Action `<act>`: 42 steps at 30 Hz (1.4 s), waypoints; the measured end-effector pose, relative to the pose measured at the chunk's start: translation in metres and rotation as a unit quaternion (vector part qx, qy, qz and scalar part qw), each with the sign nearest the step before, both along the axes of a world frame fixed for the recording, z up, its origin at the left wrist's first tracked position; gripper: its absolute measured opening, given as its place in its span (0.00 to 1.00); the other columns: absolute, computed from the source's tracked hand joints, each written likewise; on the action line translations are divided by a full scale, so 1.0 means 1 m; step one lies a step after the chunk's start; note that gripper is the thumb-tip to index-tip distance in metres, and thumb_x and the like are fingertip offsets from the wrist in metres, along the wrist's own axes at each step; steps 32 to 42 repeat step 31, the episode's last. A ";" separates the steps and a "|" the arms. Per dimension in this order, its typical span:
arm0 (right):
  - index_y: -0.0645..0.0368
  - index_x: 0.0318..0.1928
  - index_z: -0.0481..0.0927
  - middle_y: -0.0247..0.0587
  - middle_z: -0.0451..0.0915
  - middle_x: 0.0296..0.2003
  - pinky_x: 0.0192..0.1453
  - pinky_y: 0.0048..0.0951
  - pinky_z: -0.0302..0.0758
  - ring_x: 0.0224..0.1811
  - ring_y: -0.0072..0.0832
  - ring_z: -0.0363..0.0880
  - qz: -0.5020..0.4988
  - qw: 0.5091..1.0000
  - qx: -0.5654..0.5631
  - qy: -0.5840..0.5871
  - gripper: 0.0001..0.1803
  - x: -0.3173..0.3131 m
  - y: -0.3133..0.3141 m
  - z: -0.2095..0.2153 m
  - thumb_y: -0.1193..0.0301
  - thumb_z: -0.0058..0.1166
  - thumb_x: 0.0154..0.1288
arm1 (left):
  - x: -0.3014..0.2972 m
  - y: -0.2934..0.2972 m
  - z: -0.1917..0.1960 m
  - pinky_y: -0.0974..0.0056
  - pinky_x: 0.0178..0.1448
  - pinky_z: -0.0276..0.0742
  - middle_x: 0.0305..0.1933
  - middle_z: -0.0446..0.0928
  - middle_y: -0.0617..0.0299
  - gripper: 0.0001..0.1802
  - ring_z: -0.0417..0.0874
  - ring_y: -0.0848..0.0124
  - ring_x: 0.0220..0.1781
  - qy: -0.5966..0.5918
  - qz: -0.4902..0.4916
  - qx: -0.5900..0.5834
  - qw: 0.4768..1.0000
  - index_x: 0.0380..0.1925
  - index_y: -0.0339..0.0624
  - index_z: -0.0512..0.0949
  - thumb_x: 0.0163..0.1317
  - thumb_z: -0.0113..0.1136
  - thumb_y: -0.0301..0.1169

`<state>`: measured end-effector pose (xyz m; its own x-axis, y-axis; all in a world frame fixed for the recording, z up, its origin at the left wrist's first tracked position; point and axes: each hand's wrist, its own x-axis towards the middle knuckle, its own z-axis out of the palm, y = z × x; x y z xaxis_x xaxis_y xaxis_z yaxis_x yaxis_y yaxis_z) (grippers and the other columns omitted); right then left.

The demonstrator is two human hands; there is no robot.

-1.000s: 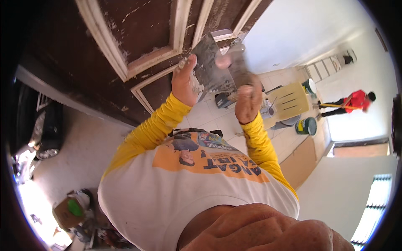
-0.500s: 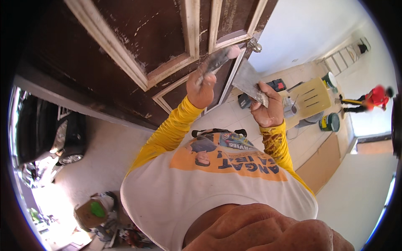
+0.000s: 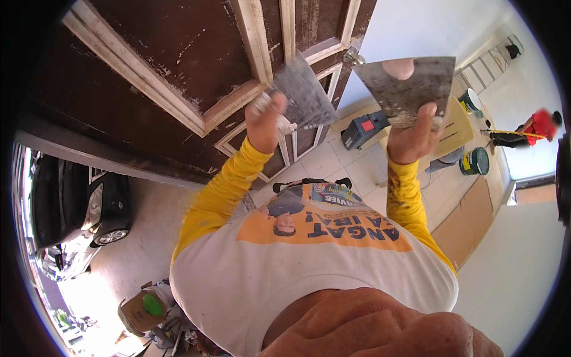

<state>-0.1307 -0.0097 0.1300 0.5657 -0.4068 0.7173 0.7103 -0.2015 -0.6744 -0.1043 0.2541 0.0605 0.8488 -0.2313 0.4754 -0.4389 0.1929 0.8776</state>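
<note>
My left hand (image 3: 263,124) grips the handle of a putty knife (image 3: 304,92), its grey, smeared blade pointing up and right in front of the door. In my right hand (image 3: 411,140) is a second, wider putty knife (image 3: 422,89), held blade up with its broad face toward me. A pale pink lump of putty (image 3: 398,69) sits near that blade's upper edge, and crusted residue covers its lower part. The two blades are apart. Close to the left blade stands a dark brown panelled door (image 3: 178,53) with scuffed, whitish mouldings and a round knob (image 3: 353,56).
A black tool case (image 3: 364,130) and a yellow plastic chair (image 3: 459,128) stand behind my right hand. Green buckets (image 3: 474,161), a ladder (image 3: 485,74) and a person in red (image 3: 535,126) are farther right. Left are a dark car (image 3: 110,205) and a cardboard box (image 3: 140,309).
My hands have moved apart, the left leftward, the right rightward and up. Both blades have turned broad side into view. The pink lump, earlier at the left knife's tip, shows on the right blade.
</note>
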 end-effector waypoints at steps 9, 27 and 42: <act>0.68 0.59 0.72 0.56 0.80 0.45 0.47 0.33 0.77 0.37 0.39 0.82 0.173 0.919 -0.348 0.068 0.23 -0.004 0.014 -0.011 0.62 0.51 0.75 | 0.015 -0.033 -0.043 0.54 0.72 0.68 0.62 0.75 0.47 0.27 0.76 0.57 0.64 -0.195 0.127 -0.159 0.960 0.61 0.27 0.70 0.59 0.58 0.13; 0.67 0.51 0.75 0.41 0.78 0.30 0.33 0.28 0.73 0.29 0.32 0.77 0.076 0.906 -0.413 -0.057 0.15 -0.008 -0.005 -0.049 0.68 0.53 0.73 | 0.013 -0.052 -0.024 0.62 0.63 0.76 0.56 0.79 0.55 0.17 0.81 0.67 0.57 -0.093 0.147 -0.172 0.970 0.54 0.30 0.77 0.72 0.53 0.30; 0.64 0.51 0.76 0.45 0.82 0.34 0.38 0.33 0.81 0.35 0.36 0.85 0.201 0.871 -0.445 -0.054 0.12 0.000 -0.012 -0.078 0.70 0.52 0.73 | 0.012 -0.041 0.001 0.60 0.69 0.69 0.60 0.78 0.54 0.22 0.79 0.61 0.60 -0.060 0.157 -0.183 0.969 0.59 0.34 0.75 0.68 0.60 0.32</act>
